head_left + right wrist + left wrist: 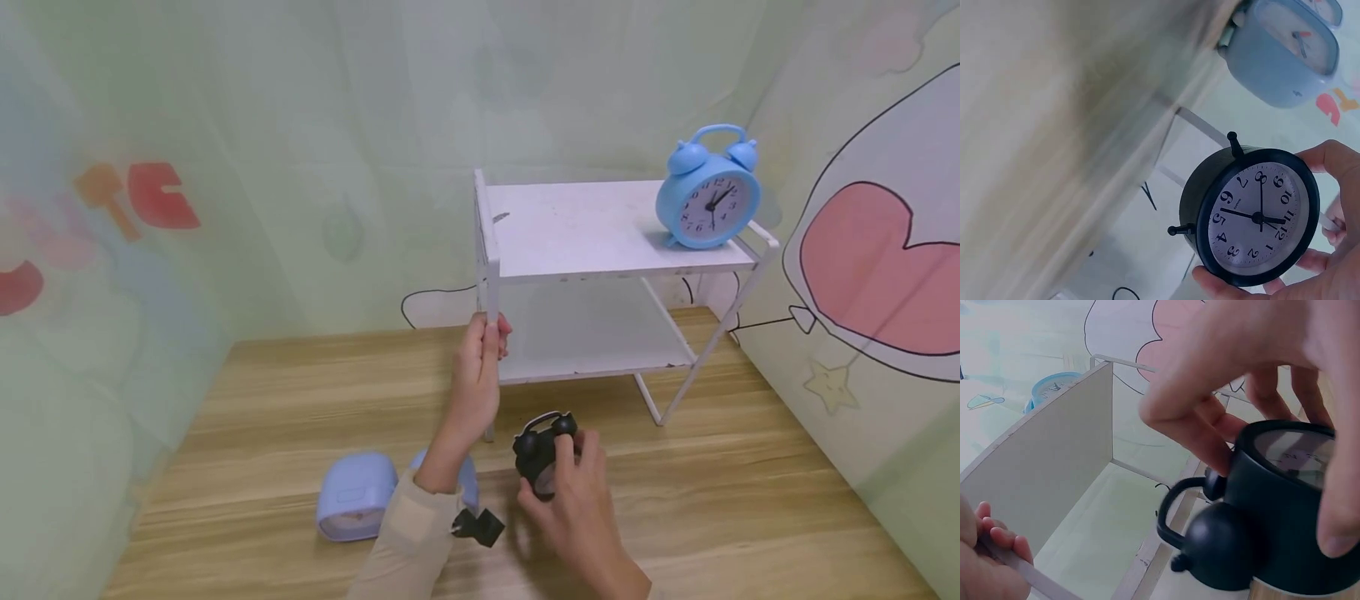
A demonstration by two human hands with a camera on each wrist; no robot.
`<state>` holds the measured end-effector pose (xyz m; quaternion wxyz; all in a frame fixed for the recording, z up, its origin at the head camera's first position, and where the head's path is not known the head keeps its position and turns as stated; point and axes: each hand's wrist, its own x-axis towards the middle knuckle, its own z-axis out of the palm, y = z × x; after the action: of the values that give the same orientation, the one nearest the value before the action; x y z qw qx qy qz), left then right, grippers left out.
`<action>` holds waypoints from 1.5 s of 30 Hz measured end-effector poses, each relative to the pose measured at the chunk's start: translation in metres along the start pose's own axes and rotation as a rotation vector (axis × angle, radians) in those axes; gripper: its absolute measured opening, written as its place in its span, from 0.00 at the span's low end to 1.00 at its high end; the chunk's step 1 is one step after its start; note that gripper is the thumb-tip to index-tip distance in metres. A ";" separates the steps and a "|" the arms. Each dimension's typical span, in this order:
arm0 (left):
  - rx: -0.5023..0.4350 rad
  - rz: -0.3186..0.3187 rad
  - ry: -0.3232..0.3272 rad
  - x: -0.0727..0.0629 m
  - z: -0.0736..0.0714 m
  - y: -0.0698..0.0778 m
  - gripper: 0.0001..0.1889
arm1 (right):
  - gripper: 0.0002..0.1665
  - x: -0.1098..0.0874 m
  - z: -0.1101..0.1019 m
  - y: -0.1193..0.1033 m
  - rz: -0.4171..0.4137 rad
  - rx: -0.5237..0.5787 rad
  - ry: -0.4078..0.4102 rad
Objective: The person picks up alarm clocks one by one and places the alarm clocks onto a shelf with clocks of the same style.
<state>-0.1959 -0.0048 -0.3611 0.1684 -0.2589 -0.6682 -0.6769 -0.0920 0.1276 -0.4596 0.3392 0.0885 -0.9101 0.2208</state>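
I see the right grip pinching the black twin-bell alarm clock — the left grip clasps the white two-tier shelf's left post, probably for steadiness.

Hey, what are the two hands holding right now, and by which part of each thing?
The right hand holds the black alarm clock by the sides of its round case; the left hand grips the white shelf by its left front post.
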 end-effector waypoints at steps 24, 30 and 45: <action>0.024 0.028 0.007 0.000 0.000 0.003 0.12 | 0.35 0.031 -0.044 -0.008 -0.046 0.090 0.182; 0.018 0.017 0.000 0.000 -0.001 0.001 0.13 | 0.37 0.036 -0.050 -0.007 -0.054 0.083 0.203; 0.031 -0.008 0.001 -0.001 -0.001 0.004 0.11 | 0.38 0.055 -0.078 -0.012 -0.017 0.114 0.223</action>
<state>-0.1933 -0.0057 -0.3587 0.1699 -0.2531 -0.6796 -0.6673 -0.0849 0.1523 -0.3672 0.4348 0.0904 -0.8518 0.2777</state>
